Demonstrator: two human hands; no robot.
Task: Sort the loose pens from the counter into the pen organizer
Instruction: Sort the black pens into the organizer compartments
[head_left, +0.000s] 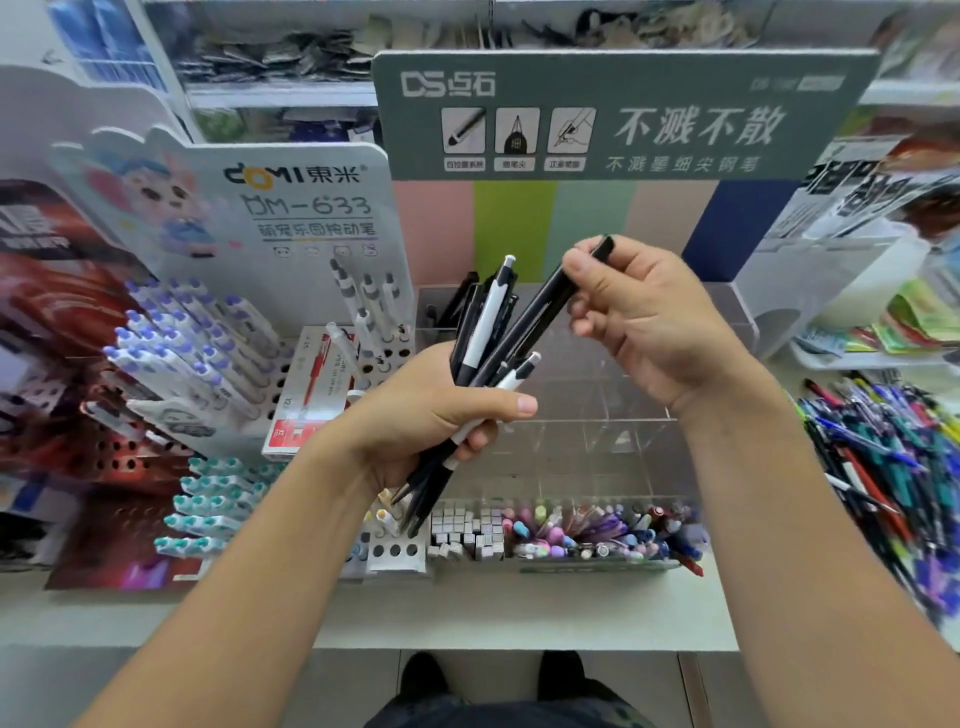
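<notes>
Head view, left hand (415, 410) gripping pen bundle (483, 353), right hand (644, 317) pinching black pen (545, 306), clear organizer (597, 415) behind.

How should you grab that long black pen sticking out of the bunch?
Pinch the black pen near its top end, from the right, as the right hand does. That end sticks up and out, clear of the bunch the left hand grips.

Both forearms are bare to the lower corners of the frame, with no sleeves, watch or rings showing. The left hand (421, 415) and right hand (644, 322) have short, plain nails. At bottom centre, dark trousers (498, 714) and two black shoes (423, 673) show against the floor.
</notes>
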